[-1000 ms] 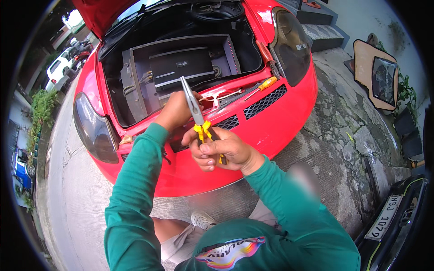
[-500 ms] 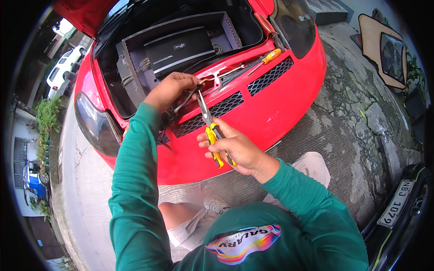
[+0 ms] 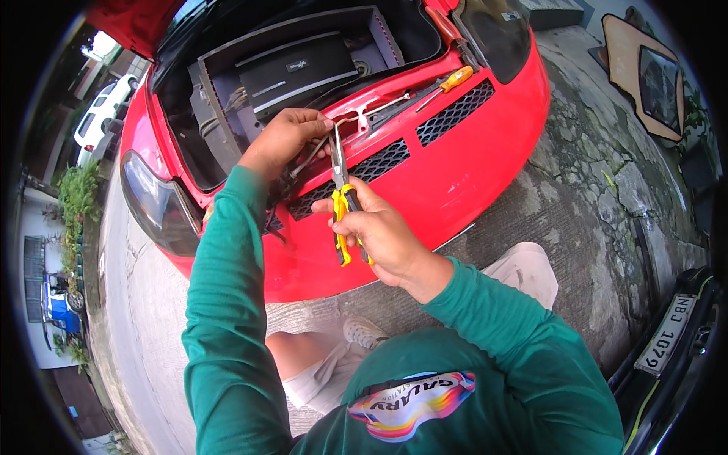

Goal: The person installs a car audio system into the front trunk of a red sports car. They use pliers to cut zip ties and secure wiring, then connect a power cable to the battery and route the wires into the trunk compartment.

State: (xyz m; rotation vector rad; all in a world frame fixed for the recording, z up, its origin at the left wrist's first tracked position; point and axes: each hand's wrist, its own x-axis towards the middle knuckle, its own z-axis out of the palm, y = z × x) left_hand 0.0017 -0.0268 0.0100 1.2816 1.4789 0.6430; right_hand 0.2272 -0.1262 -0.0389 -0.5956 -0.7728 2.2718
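Note:
My right hand (image 3: 383, 235) grips long-nose pliers (image 3: 340, 168) by their yellow and black handles. The jaws point up and away from me, with their tips at the fingertips of my left hand (image 3: 288, 140). Those fingers are pinched together on a thin wire, whose pale end (image 3: 346, 120) shows just right of them. A grey cable (image 3: 309, 158) runs down from beneath that hand. Both hands are over the edge of the open compartment of a red car (image 3: 470, 167). What lies exactly between the plier tips is too small to make out.
A black box-shaped amplifier (image 3: 296, 70) lies inside a grey box (image 3: 373, 21) in the compartment. Along the rim are a screwdriver (image 3: 457, 78) with an orange-yellow handle and a thin metal rod (image 3: 390, 104). Mesh grilles (image 3: 455, 114) sit in the red panel.
The pliers have turned more upright and shifted slightly left with my right hand. My left hand stays pinched at nearly the same spot. The view has tilted a little.

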